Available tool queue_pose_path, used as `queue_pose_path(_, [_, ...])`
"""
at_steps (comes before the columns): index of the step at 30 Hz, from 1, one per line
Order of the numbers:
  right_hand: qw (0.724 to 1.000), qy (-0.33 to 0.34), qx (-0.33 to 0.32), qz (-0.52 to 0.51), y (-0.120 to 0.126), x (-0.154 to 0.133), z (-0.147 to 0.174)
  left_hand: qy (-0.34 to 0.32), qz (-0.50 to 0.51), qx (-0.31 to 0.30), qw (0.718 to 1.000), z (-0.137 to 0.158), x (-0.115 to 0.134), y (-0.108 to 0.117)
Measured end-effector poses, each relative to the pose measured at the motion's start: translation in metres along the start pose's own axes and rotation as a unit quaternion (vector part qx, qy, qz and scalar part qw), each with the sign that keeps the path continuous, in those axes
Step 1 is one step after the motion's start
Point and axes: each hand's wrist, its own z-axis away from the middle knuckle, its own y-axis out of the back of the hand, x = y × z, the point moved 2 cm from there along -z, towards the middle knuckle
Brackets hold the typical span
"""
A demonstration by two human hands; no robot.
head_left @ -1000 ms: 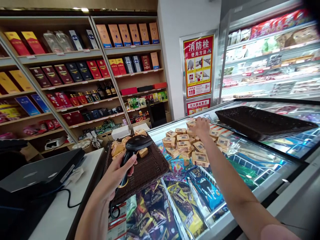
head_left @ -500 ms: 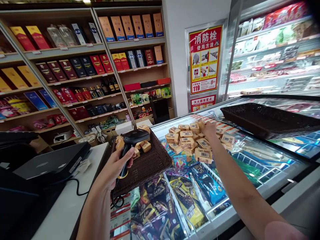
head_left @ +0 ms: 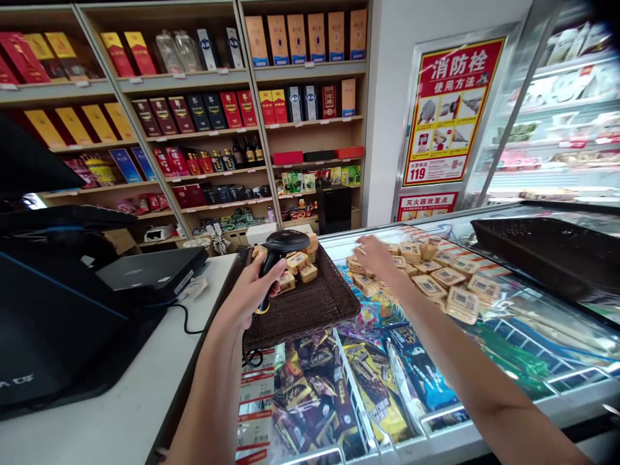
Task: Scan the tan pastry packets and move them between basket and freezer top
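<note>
My left hand (head_left: pixel 254 284) is wrapped round the handle of a black barcode scanner (head_left: pixel 287 240), raised over a dark brown woven basket (head_left: pixel 310 310). Several small tan packs (head_left: pixel 298 261) lie in the far part of that basket, partly behind the scanner. My right hand (head_left: pixel 376 257) reaches to the left end of a pile of similar tan packs with barcode labels (head_left: pixel 448 276) on the freezer's glass top. Its bent fingers touch packs there, but the fingertips are turned away, so I cannot tell whether they grip one.
Under the glass, wire dividers separate bagged ice creams (head_left: pixel 372 387). A second dark basket (head_left: pixel 552 248) rests at the right. Left of me, a white counter (head_left: pixel 121 400) carries a black flat device (head_left: pixel 150 271) and a checkout machine (head_left: pixel 53 323). Shelves of boxed bottles (head_left: pixel 194 113) line the back wall.
The view has swung left. My right hand has moved to the left end of the pile, and several packs are now spread further right. The scanner stays in my left hand over the basket.
</note>
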Motion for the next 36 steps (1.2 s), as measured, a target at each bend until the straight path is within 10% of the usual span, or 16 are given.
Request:
queue_pose_path(5, [0.982, -0.010, -0.177, -0.060, -0.078, -0.117, 0.006, -0.006, 0.011, -0.006, 1.000, 0.000, -0.003, 0.001])
queue_pose_path(10, [0.981, -0.033, -0.172, -0.080, -0.109, -0.144, -0.004, -0.007, 0.005, -0.002, 1.000, 0.000, -0.004, 0.003])
queue_pose_path(17, [0.951, -0.039, -0.097, -0.291, -0.075, -0.122, -0.007, -0.013, 0.026, -0.021, 0.999, 0.001, -0.002, -0.001])
queue_pose_path(22, [0.847, -0.063, -0.163, -0.501, -0.029, -0.075, 0.014, 0.000, 0.018, -0.045, 0.999, 0.002, -0.001, -0.011])
queue_pose_path(36, [0.735, 0.107, -0.371, -0.557, 0.042, 0.022, 0.034, 0.010, -0.021, -0.169, 0.985, 0.003, -0.004, -0.042])
